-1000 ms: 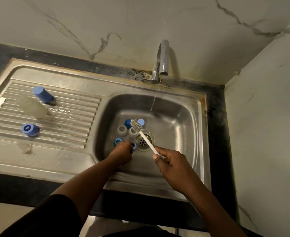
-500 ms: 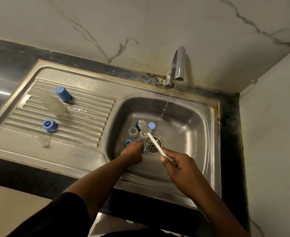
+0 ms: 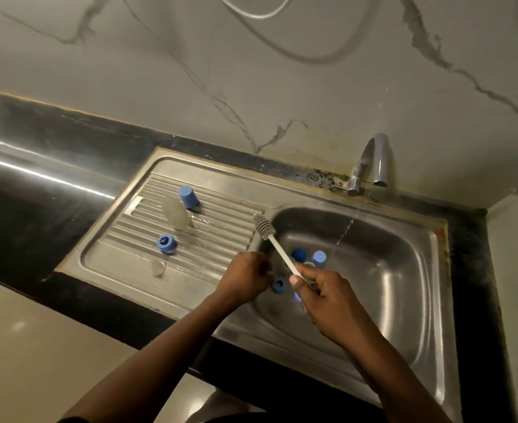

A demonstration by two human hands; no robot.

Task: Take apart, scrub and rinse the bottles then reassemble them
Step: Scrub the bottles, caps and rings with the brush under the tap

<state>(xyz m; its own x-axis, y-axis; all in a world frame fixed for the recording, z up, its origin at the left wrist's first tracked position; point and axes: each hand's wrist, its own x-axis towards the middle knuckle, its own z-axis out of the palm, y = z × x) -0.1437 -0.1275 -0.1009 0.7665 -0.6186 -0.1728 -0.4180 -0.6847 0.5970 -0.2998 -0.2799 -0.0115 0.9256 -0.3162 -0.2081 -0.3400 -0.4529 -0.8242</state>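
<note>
Right hand (image 3: 322,296) grips the brush (image 3: 277,245), head slanting seemingly above left hand (image 3: 245,276).

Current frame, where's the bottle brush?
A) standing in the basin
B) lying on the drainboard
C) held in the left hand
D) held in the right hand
D: the right hand grips the bottle brush by its white handle, with the bristle head pointing up and away from the person.

head view, steeply down, sink (image 3: 435,239) near
</note>
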